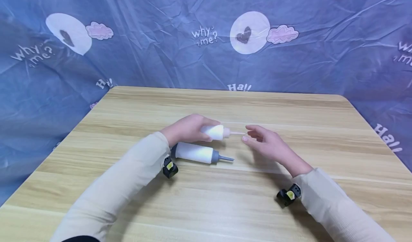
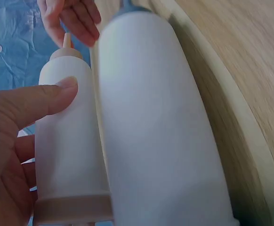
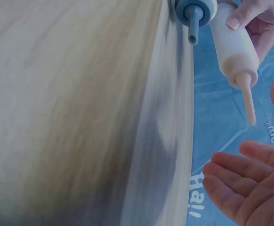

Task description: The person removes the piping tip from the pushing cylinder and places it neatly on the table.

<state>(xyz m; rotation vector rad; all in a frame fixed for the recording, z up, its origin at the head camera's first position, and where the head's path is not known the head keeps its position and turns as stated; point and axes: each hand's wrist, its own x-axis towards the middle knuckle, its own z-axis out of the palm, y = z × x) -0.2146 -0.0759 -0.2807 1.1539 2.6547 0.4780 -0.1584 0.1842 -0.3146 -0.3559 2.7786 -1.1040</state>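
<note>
My left hand (image 1: 192,128) grips a white squeeze bottle (image 1: 215,132) with a pale pinkish cap and a long thin nozzle, held sideways just above the table. In the left wrist view the thumb lies across that bottle's (image 2: 71,141) side. A second squeeze bottle (image 1: 194,152), white with a grey-blue cap and nozzle, lies on its side on the table nearer to me. To the right, my right hand (image 1: 265,142) hovers by the pale nozzle's tip with fingers loosely bent and nothing in them. The right wrist view shows the pale nozzle (image 3: 246,96) apart from those fingers (image 3: 236,181).
The light wood-grain table (image 1: 206,202) has rounded far corners. Behind it hangs a wrinkled blue cloth (image 1: 180,56) with printed words, clouds and white shapes. A small black camera sits on each wrist.
</note>
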